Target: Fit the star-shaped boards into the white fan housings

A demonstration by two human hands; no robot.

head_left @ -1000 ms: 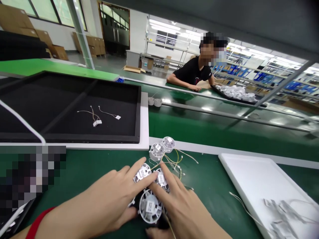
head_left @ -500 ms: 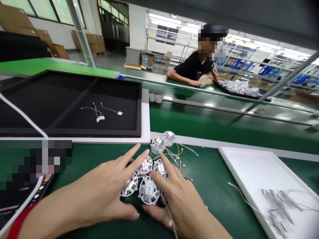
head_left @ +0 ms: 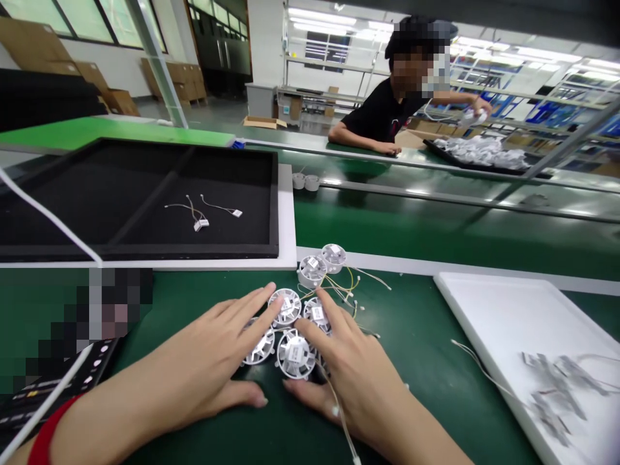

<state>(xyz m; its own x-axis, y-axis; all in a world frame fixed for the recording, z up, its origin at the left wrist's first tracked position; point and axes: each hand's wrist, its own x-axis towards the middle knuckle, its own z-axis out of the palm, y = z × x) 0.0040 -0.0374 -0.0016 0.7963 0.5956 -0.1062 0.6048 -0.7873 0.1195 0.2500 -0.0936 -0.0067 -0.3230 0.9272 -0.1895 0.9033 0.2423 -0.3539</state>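
Several round white fan-like parts with labels and thin wires are grouped on the green work surface (head_left: pixel 194 294). My left hand (head_left: pixel 208 355) has its fingers spread, the fingertips on the left parts, one of them a round part (head_left: pixel 285 306). From the right, my right hand (head_left: pixel 346 352) curves around the cluster with thumb and fingers apart, beside the front round part (head_left: pixel 296 354) and touching the one behind it (head_left: pixel 317 313). Two more round parts, one nearer (head_left: pixel 312 270) and one farther (head_left: pixel 334 256), stand just beyond my fingertips.
A black tray (head_left: pixel 232 250) with small wired pieces lies at the back left. On the right, a white tray (head_left: pixel 489 303) carries flat wired pieces. A white cable (head_left: pixel 53 219) crosses the left side. Across the bench, a person (head_left: pixel 378 116) reaches over a tray of white items (head_left: pixel 484 154).
The view has shifted slightly, while my hands stay around the round parts in nearly the same pose. Across the bench, the person has raised one hand, holding a white item.
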